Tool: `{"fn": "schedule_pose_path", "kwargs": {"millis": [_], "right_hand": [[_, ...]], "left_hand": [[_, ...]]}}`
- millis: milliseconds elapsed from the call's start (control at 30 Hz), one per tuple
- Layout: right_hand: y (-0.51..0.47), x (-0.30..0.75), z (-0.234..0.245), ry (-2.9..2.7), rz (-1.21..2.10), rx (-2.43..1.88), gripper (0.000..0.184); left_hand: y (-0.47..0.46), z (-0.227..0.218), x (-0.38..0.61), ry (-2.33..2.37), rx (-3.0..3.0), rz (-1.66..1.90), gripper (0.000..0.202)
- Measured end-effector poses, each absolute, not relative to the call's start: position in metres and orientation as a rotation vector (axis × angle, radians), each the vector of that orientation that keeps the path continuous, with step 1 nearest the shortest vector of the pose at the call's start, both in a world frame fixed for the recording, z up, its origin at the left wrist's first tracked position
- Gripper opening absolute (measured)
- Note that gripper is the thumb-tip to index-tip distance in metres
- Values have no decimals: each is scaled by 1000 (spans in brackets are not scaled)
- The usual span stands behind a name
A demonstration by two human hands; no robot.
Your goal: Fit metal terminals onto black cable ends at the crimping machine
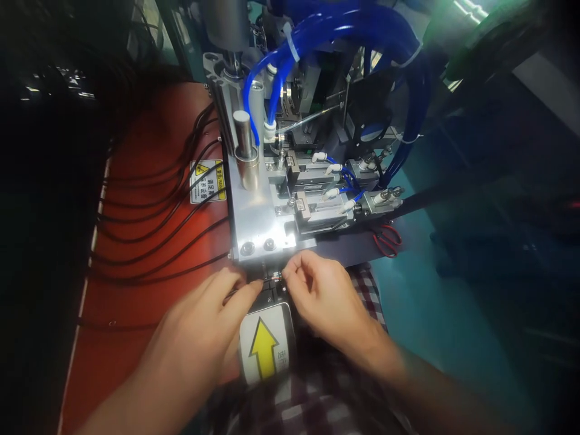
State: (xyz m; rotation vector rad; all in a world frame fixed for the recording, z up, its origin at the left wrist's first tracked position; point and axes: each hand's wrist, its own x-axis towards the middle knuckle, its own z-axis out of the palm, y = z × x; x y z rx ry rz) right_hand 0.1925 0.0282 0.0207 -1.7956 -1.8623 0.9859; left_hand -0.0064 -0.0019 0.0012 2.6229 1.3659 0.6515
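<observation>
My left hand point(203, 320) is closed in a pinch, its thumb tip just in front of the machine's metal base. It grips a black cable point(232, 294), mostly covered by my fingers. My right hand point(324, 293) faces it, thumb and index finger pressed together at the end of thin wires point(275, 277) that span the small gap between both hands. The exact wire ends are too small and covered to tell. Right below the hands is a white plate point(267, 338) with a yellow arrow pointing away from me. Small dark fittings sit under the wires.
Ahead stands a metal machine block point(258, 217) with pneumatic cylinders point(321, 211) and looped blue air hoses point(348, 18). Black cables point(158, 229) run across the red surface point(136, 302) at left, near a warning label point(207, 181). Red-handled scissors or pliers point(387, 240) lie at right.
</observation>
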Motion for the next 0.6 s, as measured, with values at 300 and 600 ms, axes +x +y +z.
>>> {"fn": "schedule_pose_path", "kwargs": {"millis": [300,600], "right_hand": [[15,199,12,-1689,1046,-1555,11],[19,197,8,-1832,929,-1505,14]], "left_hand": [[-4,-1,-16,1310,2585,544,47],[-5,-2,-16,1328,2604,554,44]]}}
